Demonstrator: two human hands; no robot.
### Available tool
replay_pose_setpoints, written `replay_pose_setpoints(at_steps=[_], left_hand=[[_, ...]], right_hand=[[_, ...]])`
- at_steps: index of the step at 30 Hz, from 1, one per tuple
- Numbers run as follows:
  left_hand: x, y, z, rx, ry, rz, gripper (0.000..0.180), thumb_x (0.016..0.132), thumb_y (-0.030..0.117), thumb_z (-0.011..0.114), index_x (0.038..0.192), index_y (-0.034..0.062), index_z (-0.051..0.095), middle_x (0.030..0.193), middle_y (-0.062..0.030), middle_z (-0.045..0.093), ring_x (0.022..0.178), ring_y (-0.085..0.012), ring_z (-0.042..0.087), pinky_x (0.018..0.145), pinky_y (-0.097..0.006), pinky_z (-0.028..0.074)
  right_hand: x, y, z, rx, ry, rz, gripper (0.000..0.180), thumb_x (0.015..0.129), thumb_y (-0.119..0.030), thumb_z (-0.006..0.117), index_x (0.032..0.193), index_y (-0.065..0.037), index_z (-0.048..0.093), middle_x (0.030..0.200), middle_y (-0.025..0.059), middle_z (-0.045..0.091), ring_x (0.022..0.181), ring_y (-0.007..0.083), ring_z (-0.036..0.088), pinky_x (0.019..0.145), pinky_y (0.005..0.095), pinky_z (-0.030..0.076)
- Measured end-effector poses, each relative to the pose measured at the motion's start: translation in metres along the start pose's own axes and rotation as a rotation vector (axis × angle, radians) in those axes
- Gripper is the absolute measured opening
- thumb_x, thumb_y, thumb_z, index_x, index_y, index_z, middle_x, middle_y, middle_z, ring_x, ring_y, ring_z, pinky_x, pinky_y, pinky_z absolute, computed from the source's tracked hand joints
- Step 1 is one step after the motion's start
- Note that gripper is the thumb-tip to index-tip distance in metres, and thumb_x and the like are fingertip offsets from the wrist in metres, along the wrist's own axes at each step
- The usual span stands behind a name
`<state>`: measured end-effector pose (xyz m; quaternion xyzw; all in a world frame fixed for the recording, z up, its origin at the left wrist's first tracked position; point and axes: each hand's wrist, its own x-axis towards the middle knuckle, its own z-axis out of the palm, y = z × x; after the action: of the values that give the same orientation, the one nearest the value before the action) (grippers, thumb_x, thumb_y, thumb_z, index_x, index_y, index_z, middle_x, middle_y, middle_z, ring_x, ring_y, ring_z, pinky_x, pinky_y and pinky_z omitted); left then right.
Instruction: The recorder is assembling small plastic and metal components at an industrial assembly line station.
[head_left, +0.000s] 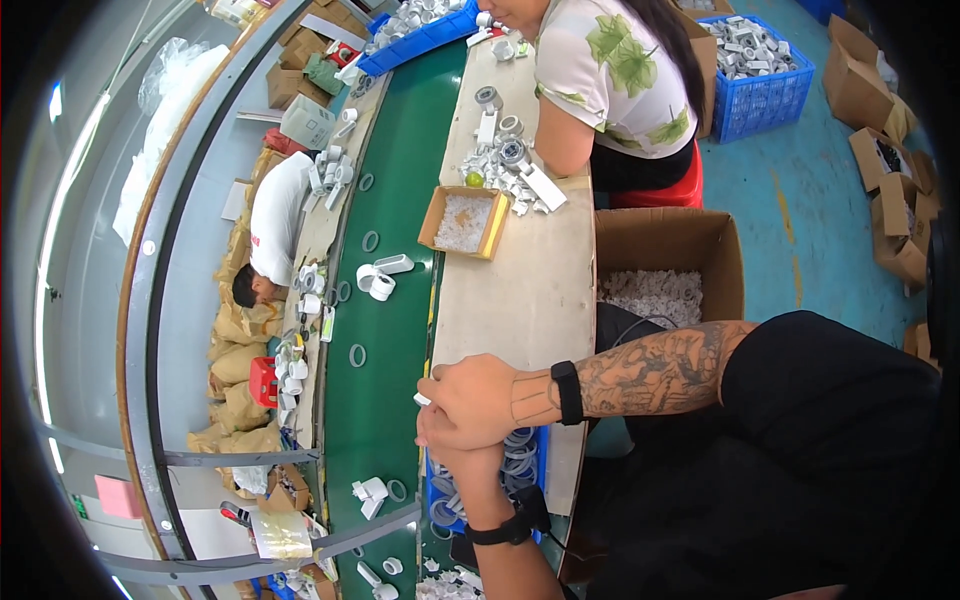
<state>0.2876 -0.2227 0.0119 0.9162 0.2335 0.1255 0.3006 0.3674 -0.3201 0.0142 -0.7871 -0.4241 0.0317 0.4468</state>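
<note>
My right hand (472, 400), with a black band at the wrist, is closed over my left hand at the edge of the pale workbench. A small white plastic piece (422, 400) shows at its fingertips. My left hand (464, 458) lies against it from below, mostly covered; its curled fingers press in close, and what they hold is hidden. Beneath both hands is a blue bin (541, 470) with several grey rings (518, 458). Next to them runs a green conveyor belt (385, 330) carrying grey rings and white plastic parts (378, 280).
A small carton (490, 225) of tiny clear pieces stands on the bench near a heap of white parts (500, 160). A seated co-worker (625, 80) is beside it; another person (278, 220) bends across the belt. A large carton (720, 250) of white pieces stands beside the bench.
</note>
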Motion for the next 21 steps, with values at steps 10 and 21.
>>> replay_pose_setpoints(at_steps=[10, 21], left_hand=[[-0.009, -0.006, -0.002, -0.073, -0.053, 0.042, 0.044, 0.085, 0.020, 0.084, 0.122, -0.0012, 0.071, 0.114, -0.0185, 0.078, 0.101, -0.0353, 0.075, 0.087, -0.048, 0.058], [-0.087, 0.066, -0.047, 0.056, -0.114, 0.237, 0.048, 0.078, 0.021, 0.091, 0.116, -0.0008, 0.072, 0.106, -0.0209, 0.077, 0.102, -0.0360, 0.076, 0.094, -0.048, 0.058]], right_hand=[[0.002, -0.007, -0.012, 0.016, -0.009, 0.016, 0.060, 0.095, -0.060, 0.071, 0.107, -0.001, 0.075, 0.094, 0.0205, 0.074, 0.085, 0.0429, 0.077, 0.075, 0.0525, 0.062], [-0.062, -0.029, -0.050, 0.161, -0.084, -0.285, 0.024, 0.103, -0.032, 0.063, 0.106, -0.010, 0.071, 0.096, 0.0116, 0.073, 0.073, 0.0379, 0.072, 0.061, 0.0492, 0.058]])
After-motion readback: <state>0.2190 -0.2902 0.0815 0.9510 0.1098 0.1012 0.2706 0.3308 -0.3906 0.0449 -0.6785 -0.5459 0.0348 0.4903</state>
